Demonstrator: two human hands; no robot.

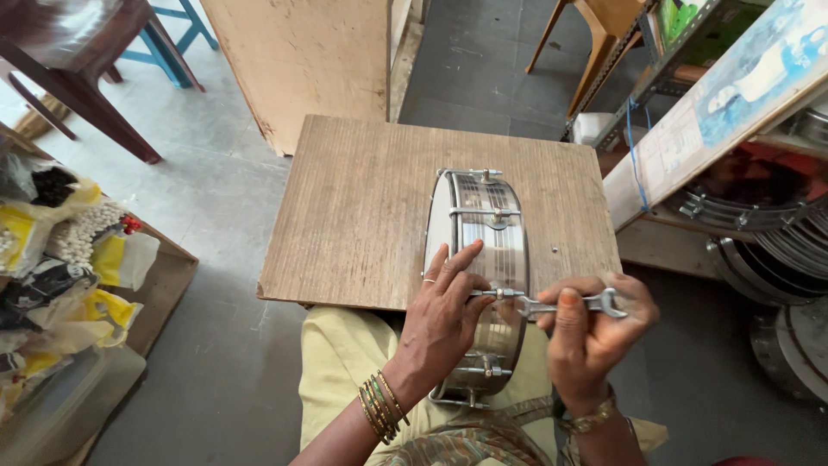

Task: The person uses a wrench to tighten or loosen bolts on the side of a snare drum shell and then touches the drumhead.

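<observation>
Left hand [444, 315]: fingers spread flat over the shell of a chrome snare drum [479, 285], steadying it without closing around it; the drum stands on edge, partly on the wooden tabletop [362, 207] ahead of the hand and partly over the person's lap. Right hand [591, 332]: grip closed tight on a steel spanner [565, 304], just right of the left hand, its head set on a tension rod [492, 294] beneath the left fingertips. Stacked metal drum hoops [776, 237] lie further right; packets in plastic bags [60, 250] sit well to the left.
</observation>
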